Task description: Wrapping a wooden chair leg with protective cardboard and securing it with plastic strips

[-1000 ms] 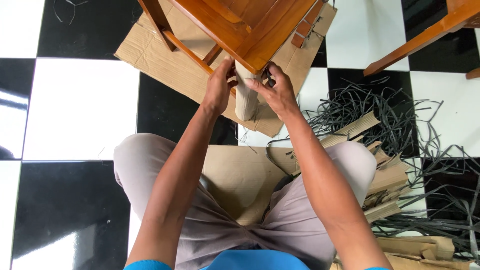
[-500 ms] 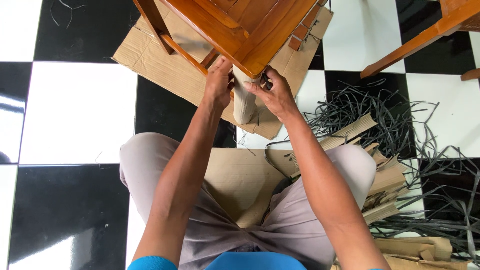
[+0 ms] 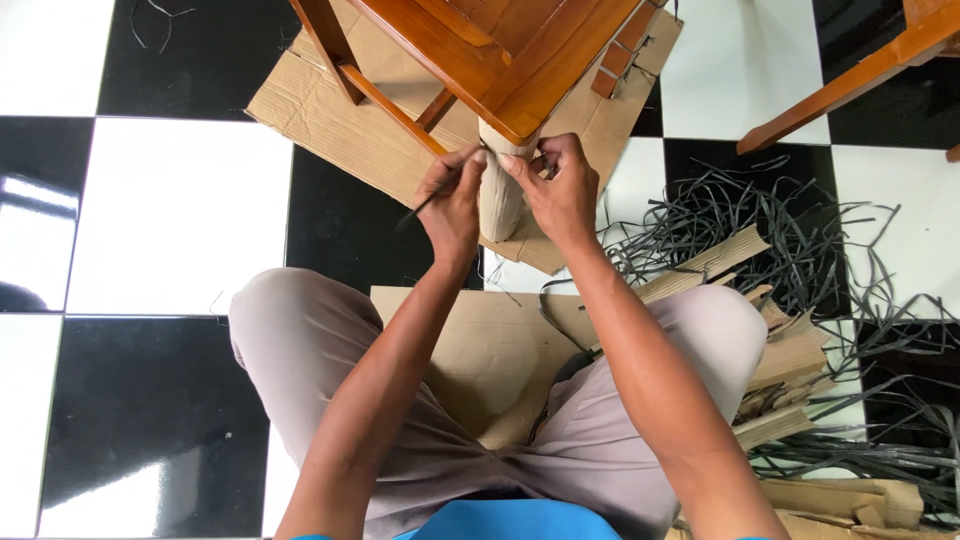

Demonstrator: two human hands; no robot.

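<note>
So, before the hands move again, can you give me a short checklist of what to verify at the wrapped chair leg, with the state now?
1. Left hand has a hold on the black strap: ok, a thin dark strip runs out from its fingers.
2. Right hand steadies the wrapped leg: ok, its fingers are at the top of the cardboard wrap.
3. Wrap covers the leg: ok on the side in view; the far side is hidden.
4. Strap passes fully around the leg: cannot tell, the hands hide it.
5. Chair stands on the cardboard sheet: ok.
6. Spare straps nearby: ok, a loose pile lies on the floor at the person's right.
</note>
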